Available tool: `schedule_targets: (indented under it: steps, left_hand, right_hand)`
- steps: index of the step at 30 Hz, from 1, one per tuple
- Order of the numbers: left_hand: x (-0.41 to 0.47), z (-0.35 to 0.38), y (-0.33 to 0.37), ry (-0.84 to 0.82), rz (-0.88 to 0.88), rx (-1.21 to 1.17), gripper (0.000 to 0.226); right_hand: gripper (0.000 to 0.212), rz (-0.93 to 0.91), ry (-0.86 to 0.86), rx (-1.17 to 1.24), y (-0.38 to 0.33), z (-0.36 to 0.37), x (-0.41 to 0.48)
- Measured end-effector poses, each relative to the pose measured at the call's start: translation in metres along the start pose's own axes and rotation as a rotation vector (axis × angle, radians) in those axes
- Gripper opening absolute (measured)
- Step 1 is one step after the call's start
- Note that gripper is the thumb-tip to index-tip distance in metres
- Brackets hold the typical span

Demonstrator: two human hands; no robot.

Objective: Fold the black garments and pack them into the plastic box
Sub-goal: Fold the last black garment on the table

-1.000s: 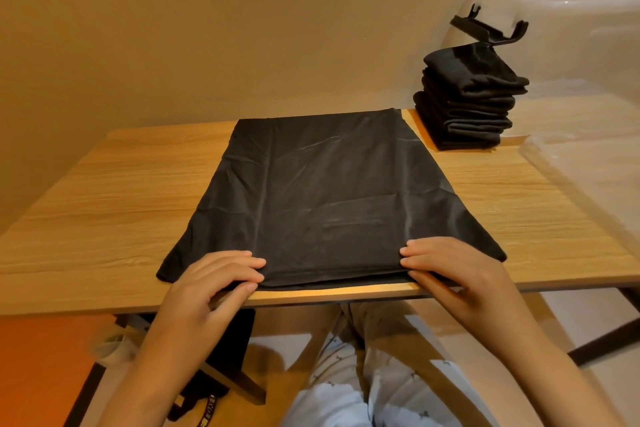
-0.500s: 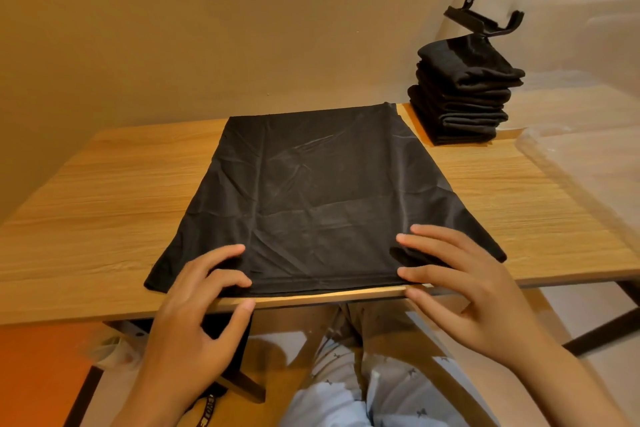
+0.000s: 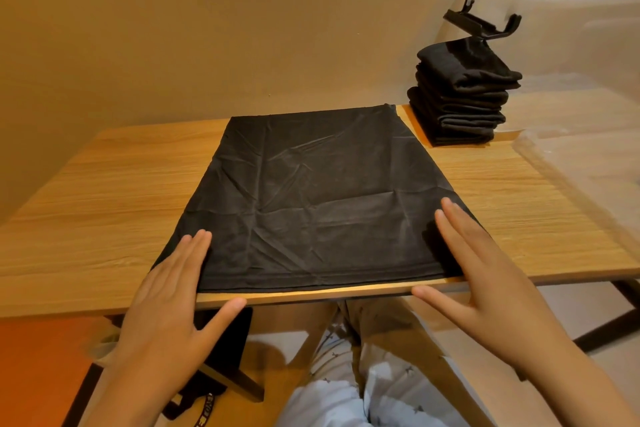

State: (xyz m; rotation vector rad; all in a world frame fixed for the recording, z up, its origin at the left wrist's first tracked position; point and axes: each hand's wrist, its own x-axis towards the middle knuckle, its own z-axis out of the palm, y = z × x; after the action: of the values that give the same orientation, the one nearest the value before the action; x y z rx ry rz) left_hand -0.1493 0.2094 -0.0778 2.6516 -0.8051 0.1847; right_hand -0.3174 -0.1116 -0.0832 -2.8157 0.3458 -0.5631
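A black garment [image 3: 318,198] lies flat on the wooden table [image 3: 104,191], folded into a long rectangle with its hem at the near edge. My left hand [image 3: 173,291] rests flat on its near left corner, fingers straight, thumb out over the table edge. My right hand [image 3: 485,270] lies flat on the near right corner, fingers straight. A stack of several folded black garments [image 3: 460,97] stands at the back right. The clear plastic box [image 3: 568,10] stands behind that stack.
A black clip-like holder [image 3: 481,24] pokes up behind the stack. A clear plastic lid [image 3: 588,170] lies on the table's right side. Black fabric [image 3: 221,340] hangs under the table by my left hand. My knees are below the table edge.
Both hands went from curled fingers at the garment's near hem to flat, straight fingers sliding forward onto its near corners. The view has shifted a little.
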Motion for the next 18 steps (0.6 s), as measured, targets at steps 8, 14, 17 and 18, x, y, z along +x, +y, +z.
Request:
schedule_targets:
  steps: [8,14,17,18]
  left_hand:
    - [-0.01,0.003,-0.004,0.017,-0.048,0.021,0.089]
    - [-0.023,-0.001,-0.013,0.102,0.041,-0.005,0.053]
    - [-0.029,-0.004,-0.016,0.172,0.06,-0.069,0.05]
    - [-0.03,-0.004,-0.018,0.189,0.061,-0.087,0.051]
  right_hand:
    - [0.075,0.021,0.022,-0.13,0.006,0.005,-0.014]
    - [0.059,-0.019,0.129,-0.06,0.011,0.01,-0.02]
    - [0.062,-0.034,0.149,-0.025,0.018,0.01,-0.024]
    - [0.067,-0.03,0.135,-0.008,0.022,0.009,-0.024]
